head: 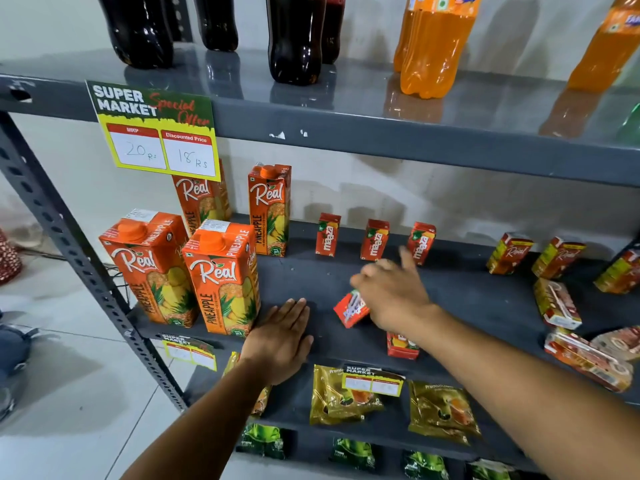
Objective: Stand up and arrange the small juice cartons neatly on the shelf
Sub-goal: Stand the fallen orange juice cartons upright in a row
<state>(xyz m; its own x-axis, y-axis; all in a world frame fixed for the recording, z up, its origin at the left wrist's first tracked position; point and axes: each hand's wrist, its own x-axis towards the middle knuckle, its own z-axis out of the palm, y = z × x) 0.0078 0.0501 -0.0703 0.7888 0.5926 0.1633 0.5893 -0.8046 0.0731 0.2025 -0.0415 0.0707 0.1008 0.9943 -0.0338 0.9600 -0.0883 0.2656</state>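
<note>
Three small red Maaza cartons (374, 239) stand upright in a row at the back of the dark middle shelf (467, 299). My right hand (391, 292) grips a fourth small red carton (351, 308), held tilted just above the shelf. Another small red carton (401, 346) sits at the shelf's front edge, partly hidden under my right wrist. My left hand (280, 337) rests flat and open on the shelf's front, holding nothing. To the right, small Real cartons (509, 252) stand upright, and others (557, 303) lie flat.
Tall orange Real pineapple cartons (221, 275) stand at the shelf's left. Cola and orange soda bottles (433, 46) fill the shelf above, with a price sign (156, 133) on its edge. Gold pouches (443, 410) lie on the shelf below. A grey upright post (69, 244) is at left.
</note>
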